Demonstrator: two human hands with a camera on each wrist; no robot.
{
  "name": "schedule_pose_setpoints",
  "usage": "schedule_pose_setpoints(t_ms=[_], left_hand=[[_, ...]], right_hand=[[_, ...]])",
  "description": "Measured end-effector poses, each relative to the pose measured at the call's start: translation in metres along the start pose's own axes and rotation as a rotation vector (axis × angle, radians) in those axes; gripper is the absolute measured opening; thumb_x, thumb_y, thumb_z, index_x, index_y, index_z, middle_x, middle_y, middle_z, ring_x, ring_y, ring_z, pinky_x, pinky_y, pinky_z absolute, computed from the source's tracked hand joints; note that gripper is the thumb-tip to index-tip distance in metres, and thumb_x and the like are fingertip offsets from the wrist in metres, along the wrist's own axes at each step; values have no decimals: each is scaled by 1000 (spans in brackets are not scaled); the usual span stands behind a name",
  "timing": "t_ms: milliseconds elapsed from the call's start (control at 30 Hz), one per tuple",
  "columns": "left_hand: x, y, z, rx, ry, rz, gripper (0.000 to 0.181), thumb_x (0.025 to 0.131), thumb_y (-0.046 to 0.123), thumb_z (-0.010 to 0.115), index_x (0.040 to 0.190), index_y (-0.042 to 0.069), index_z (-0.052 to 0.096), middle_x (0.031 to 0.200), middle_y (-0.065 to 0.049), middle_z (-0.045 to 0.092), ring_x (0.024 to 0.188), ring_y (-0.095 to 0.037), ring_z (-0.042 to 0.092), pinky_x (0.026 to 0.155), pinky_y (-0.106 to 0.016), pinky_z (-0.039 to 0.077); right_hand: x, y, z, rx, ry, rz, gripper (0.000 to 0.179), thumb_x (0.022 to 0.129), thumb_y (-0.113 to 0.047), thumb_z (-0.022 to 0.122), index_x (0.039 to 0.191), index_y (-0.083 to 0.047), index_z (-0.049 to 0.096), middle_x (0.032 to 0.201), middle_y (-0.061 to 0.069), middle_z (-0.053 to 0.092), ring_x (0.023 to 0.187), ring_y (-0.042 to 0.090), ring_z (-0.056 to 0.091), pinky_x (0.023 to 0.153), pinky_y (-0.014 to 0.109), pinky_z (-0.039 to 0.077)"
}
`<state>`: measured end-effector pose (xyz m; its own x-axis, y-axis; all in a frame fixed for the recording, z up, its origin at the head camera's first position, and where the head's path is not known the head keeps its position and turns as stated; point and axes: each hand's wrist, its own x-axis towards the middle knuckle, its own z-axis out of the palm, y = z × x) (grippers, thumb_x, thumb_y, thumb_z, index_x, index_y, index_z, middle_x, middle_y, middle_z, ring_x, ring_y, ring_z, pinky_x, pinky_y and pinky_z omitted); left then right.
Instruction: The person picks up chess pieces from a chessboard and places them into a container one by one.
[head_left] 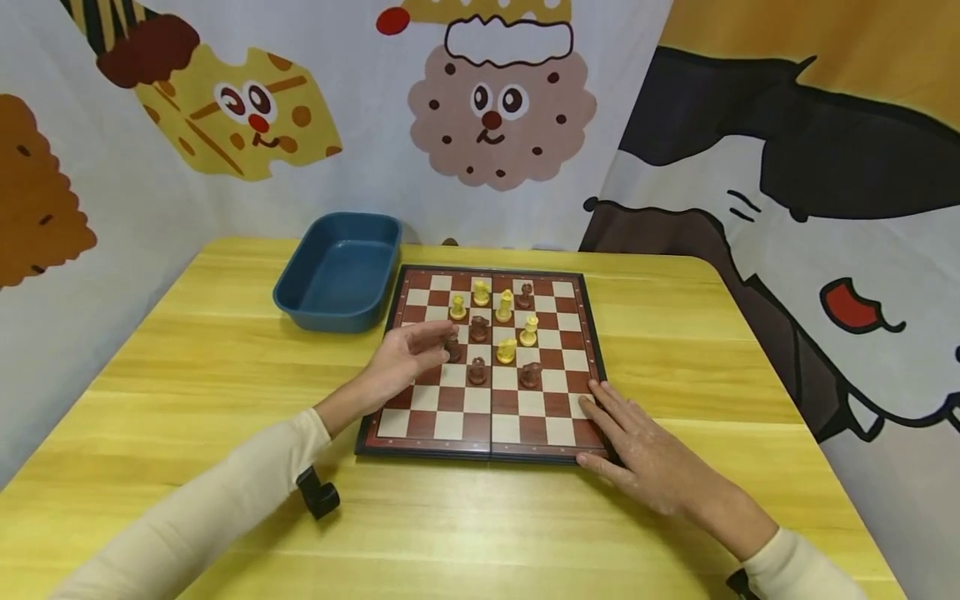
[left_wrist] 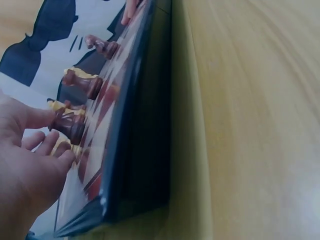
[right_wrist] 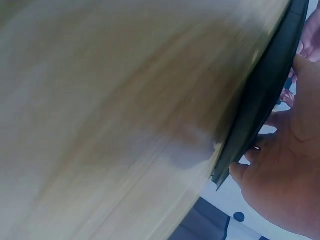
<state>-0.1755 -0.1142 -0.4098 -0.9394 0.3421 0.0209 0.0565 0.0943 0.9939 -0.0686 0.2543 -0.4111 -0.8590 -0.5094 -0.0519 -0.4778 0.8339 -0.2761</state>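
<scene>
A folding chessboard [head_left: 450,425] lies on the table with several yellow and dark brown chess pieces upright on it. My left hand [head_left: 402,360] reaches over the board's left side. Its thumb and index finger are at a dark brown chess piece [left_wrist: 70,126], seemingly pinching its upper part; the far fingertip is hidden in the left wrist view. The piece's base is at board level. My right hand [head_left: 648,450] lies with fingers spread on the board's right edge, thumb by the near corner. Nearby stand a dark brown knight [head_left: 530,375] and a yellow knight [head_left: 506,351].
A blue plastic bin [head_left: 288,304] stands on the wooden table [head_left: 187,383], behind and left of the board. A cloth backdrop [head_left: 360,108] with cartoon prints hangs behind the table. Black straps [head_left: 318,496] are on the wrists.
</scene>
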Motion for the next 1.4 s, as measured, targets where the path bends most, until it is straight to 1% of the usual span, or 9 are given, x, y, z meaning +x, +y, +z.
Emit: schedule_pose_setpoints(t_ms=[200, 267, 400, 633, 800, 933, 1200, 1267, 1400], left_hand=[[15, 1, 15, 109, 88, 22, 32, 97, 5, 71, 128, 1, 70, 124, -9, 70, 117, -23, 63, 94, -36, 54], [15, 2, 18, 134, 106, 29, 28, 97, 6, 71, 124, 3, 73, 120, -8, 72, 115, -21, 64, 92, -35, 54], [12, 0, 18, 128, 127, -4, 27, 96, 6, 72, 122, 2, 74, 118, -7, 73, 114, -21, 65, 92, -35, 55], [9, 0, 13, 181, 142, -5, 23, 95, 7, 74, 118, 3, 76, 115, -7, 74, 116, -22, 63, 93, -37, 54], [8, 2, 10, 151, 129, -9, 23, 96, 5, 71, 119, 0, 74, 112, -9, 75, 113, -23, 65, 93, -36, 54], [8, 2, 10, 139, 121, -14, 23, 96, 4, 71, 118, 0, 75, 111, -9, 75, 113, -23, 66, 94, -34, 54], [7, 4, 7, 192, 116, -15, 23, 95, 4, 72, 118, 2, 75, 112, -6, 75, 112, -22, 66, 93, -36, 54], [7, 3, 6, 187, 115, -19, 24, 95, 3, 72, 119, 1, 74, 112, -7, 74, 111, -22, 66, 92, -35, 55], [7, 3, 4, 139, 108, -22, 26, 97, 1, 69, 122, -5, 71, 113, -11, 74, 111, -25, 67, 93, -34, 54]], right_hand=[[-2, 2, 4, 23, 9, 19, 79, 104, -59, 47, 162, -10, 27, 169, 11, 10, 152, 37, 12, 115, 61, 27], [-2, 1, 4, 19, 9, 24, 79, 103, -60, 47, 162, -10, 28, 169, 11, 10, 152, 37, 12, 114, 61, 27], [-3, 1, 6, 13, 2, 27, 80, 103, -62, 46, 162, -11, 29, 169, 11, 12, 152, 37, 13, 114, 61, 29], [-2, 1, 6, 2, 19, 9, 79, 103, -61, 47, 162, -10, 29, 169, 10, 12, 153, 34, 13, 114, 59, 29], [0, 1, 5, 3, 18, 1, 79, 103, -60, 47, 162, -10, 29, 169, 10, 13, 153, 33, 12, 115, 59, 28], [0, 2, 4, -15, 16, 7, 80, 103, -62, 46, 162, -11, 29, 169, 10, 13, 153, 33, 13, 115, 59, 28], [0, 2, 0, -43, 16, -3, 80, 103, -62, 46, 162, -11, 30, 168, 9, 16, 152, 33, 16, 117, 58, 23], [0, 2, 0, -44, 15, -3, 80, 102, -62, 46, 161, -11, 30, 168, 10, 17, 152, 33, 17, 117, 58, 23], [0, 3, 0, -47, 19, 2, 80, 102, -62, 47, 161, -10, 31, 168, 9, 18, 152, 32, 18, 117, 59, 23]])
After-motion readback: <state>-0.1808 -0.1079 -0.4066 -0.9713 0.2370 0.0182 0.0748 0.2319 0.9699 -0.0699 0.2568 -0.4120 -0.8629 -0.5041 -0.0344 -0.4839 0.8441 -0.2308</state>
